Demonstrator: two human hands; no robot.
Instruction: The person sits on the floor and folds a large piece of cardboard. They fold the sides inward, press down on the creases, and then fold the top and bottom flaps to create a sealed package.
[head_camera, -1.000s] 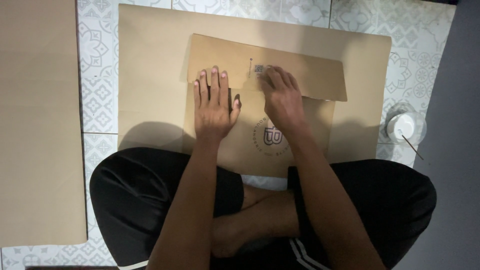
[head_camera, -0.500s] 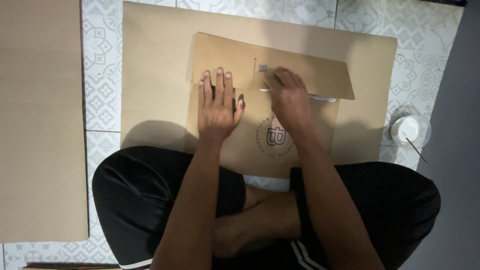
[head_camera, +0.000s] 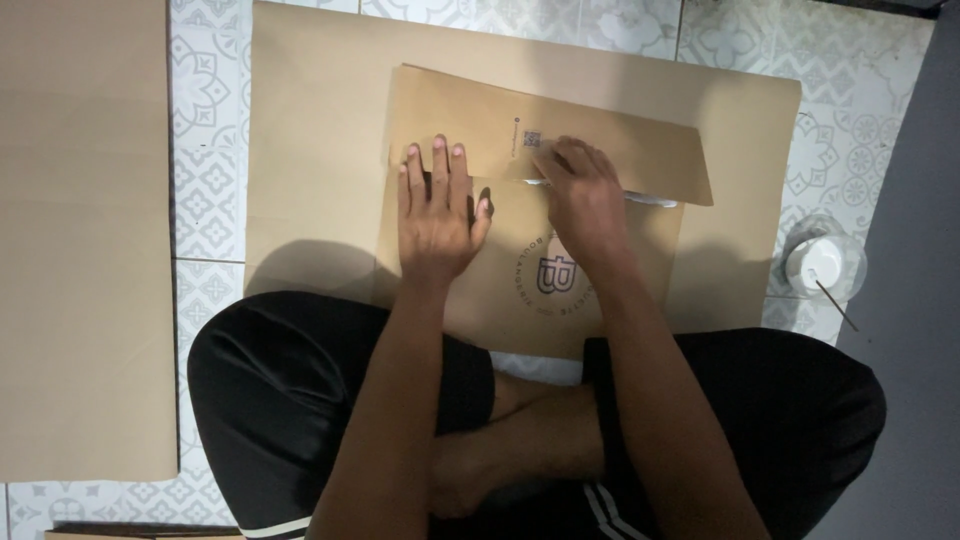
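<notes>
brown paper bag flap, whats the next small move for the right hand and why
Probably slide the right hand further right along the fold of the flap. The left hand pins the brown paper bag flat, and the flap's right end looks unpressed, with a pale strip showing beneath it.

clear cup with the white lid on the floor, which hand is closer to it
Right. The right hand presses the brown paper bag toward the cup; the left hand lies flat farther away.

Both hands (head_camera: 510, 205) on paper bag (head_camera: 530, 270) (perhaps folded).
</notes>
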